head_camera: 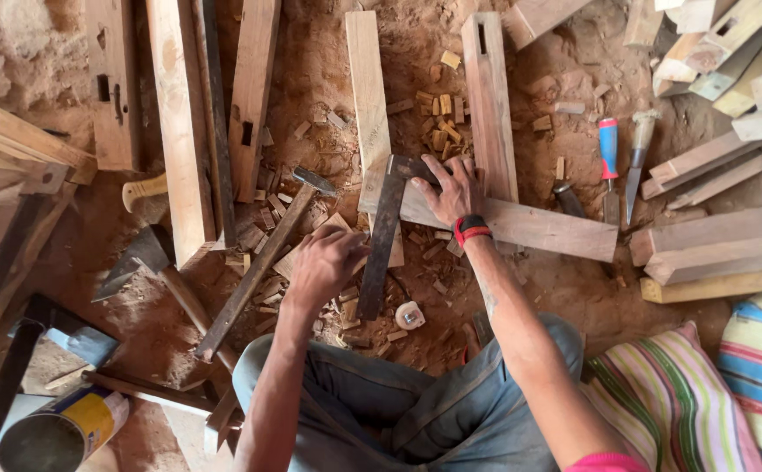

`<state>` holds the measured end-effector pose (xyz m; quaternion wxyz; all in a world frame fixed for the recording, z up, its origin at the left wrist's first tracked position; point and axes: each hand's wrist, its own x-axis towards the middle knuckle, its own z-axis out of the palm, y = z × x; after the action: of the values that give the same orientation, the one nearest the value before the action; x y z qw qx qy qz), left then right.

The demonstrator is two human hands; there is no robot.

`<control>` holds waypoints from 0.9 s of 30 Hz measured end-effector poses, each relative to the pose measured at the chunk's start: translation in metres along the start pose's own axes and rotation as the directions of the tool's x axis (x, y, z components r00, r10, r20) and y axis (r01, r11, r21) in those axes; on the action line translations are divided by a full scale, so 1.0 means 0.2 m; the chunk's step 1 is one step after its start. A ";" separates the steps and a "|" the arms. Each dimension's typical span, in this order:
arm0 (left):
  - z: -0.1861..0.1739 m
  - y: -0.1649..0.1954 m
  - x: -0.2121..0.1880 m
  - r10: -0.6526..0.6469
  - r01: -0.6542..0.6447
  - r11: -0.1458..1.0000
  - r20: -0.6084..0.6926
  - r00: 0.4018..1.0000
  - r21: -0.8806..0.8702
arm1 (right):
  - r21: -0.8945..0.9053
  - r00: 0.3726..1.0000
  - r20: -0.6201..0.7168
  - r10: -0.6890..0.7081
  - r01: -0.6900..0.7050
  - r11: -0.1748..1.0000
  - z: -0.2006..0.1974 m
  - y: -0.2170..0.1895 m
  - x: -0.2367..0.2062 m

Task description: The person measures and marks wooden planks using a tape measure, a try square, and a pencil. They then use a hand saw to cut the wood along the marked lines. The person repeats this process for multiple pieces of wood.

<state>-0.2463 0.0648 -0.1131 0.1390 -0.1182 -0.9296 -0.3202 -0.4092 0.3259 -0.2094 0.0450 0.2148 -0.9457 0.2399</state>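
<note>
The square [384, 240], a dark metal try square, lies on the dirt floor [573, 297] in front of the seated person, its long blade running near-vertically from the knees up onto a flat board [521, 223] that crosses it. The left hand [324, 262] sits just left of the blade, fingers curled, seemingly gripping something small I cannot make out. The right hand [451, 188] lies spread and pressed flat on the square's upper end where it meets the board, so it is the nearer one. Chisels [610, 166] lie well right.
</note>
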 end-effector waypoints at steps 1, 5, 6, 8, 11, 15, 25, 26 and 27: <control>-0.03 0.01 0.00 -0.171 0.172 0.985 0.140 0.975 0.007 | 0.014 1.000 -0.004 0.025 -0.025 1.000 -0.01 -0.01 0.00; -0.02 0.03 0.16 -0.488 0.499 0.866 0.217 0.845 0.003 | 0.005 0.997 -0.078 0.001 0.000 1.000 -0.14 -0.08 0.03; 0.01 0.02 0.22 -0.489 0.499 0.866 0.135 0.862 -0.045 | -0.016 0.994 -0.107 -0.027 0.026 1.000 -0.18 -0.10 0.02; 0.06 -0.02 0.33 -0.374 0.378 0.925 0.094 0.923 -0.031 | 0.041 0.987 -0.152 0.054 -0.048 0.998 -0.28 -0.11 -0.03; 0.18 -0.07 0.45 -0.168 0.165 0.986 0.094 0.981 0.036 | 0.151 0.925 -0.380 0.029 0.031 0.988 -0.44 -0.04 -0.28; 0.30 -0.13 0.51 -0.280 0.283 0.959 0.309 0.909 0.035 | 0.541 0.795 -0.401 0.454 -0.194 0.818 -0.58 0.19 -0.63; 0.28 -0.10 0.17 -0.161 0.160 0.983 -0.005 0.987 -0.092 | 0.987 0.515 -0.025 0.857 -0.125 0.104 -0.91 0.46 -1.14; 0.26 -0.10 0.13 -0.144 0.140 0.985 -0.030 0.989 -0.105 | 0.994 0.534 -0.011 0.845 -0.089 0.069 -0.91 0.45 -1.15; 0.25 -0.10 0.11 -0.124 0.116 0.986 -0.062 0.990 -0.116 | 0.998 0.557 -0.002 0.831 -0.049 0.035 -0.91 0.44 -1.16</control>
<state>-0.2817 0.0840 -0.1554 0.1444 -0.0585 -0.9104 -0.3834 -0.2405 0.5707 -0.1304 0.1227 -0.2358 -0.5215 0.8108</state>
